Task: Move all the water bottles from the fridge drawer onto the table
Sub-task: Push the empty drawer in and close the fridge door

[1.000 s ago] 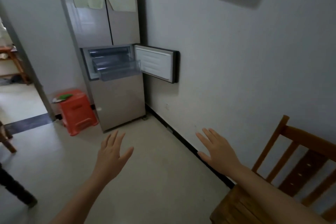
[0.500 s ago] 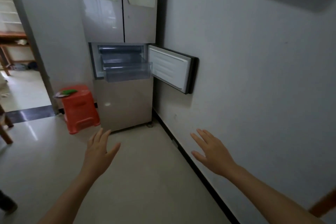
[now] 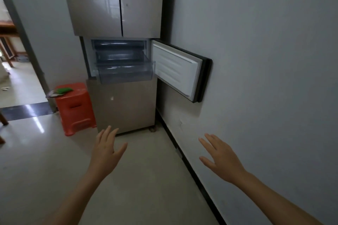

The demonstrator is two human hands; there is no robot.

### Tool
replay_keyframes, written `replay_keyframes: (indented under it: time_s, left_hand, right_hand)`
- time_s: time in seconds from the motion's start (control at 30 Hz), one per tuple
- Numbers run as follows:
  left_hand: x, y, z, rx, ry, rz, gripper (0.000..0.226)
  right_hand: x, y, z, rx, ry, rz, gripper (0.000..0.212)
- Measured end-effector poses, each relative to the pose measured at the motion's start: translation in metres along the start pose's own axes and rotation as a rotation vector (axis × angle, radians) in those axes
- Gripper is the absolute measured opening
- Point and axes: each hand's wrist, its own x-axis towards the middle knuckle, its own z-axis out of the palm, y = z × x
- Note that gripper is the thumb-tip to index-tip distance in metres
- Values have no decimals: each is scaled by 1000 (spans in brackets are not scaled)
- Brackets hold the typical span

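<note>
A tall beige fridge (image 3: 117, 11) stands ahead against the right wall. Its small middle door (image 3: 178, 69) is swung open to the right. A clear plastic drawer (image 3: 126, 73) is pulled out of that compartment; I see no water bottle in it or anywhere in view. My left hand (image 3: 107, 150) is stretched forward over the floor, fingers apart, holding nothing. My right hand (image 3: 220, 158) is also held out, flat and empty, near the wall. Both hands are well short of the fridge. No table shows in this view.
An orange plastic stool (image 3: 75, 107) with a green packet (image 3: 64, 90) on top stands left of the fridge. A doorway (image 3: 16, 78) opens at far left. A grey wall (image 3: 265, 60) with a dark skirting runs along the right. Pale tiled floor (image 3: 137, 188) lies between me and the fridge.
I have moved closer to the fridge, which looks larger now. The wooden chair at lower right has left the view. Both hands stay open and held out.
</note>
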Motion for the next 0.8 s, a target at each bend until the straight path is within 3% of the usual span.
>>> replay_keyframes:
  time_s: [0.33, 0.67, 0.8]
  left_hand:
    - [99, 32, 37, 61, 189, -123, 54]
    - [139, 11, 50, 164, 214, -283, 75]
    - [182, -13, 59, 160, 244, -269, 83]
  right_hand:
    - [163, 82, 28, 71, 24, -179, 71]
    - [262, 62, 70, 191, -130, -270, 68]
    - [316, 53, 87, 169, -190, -299, 69]
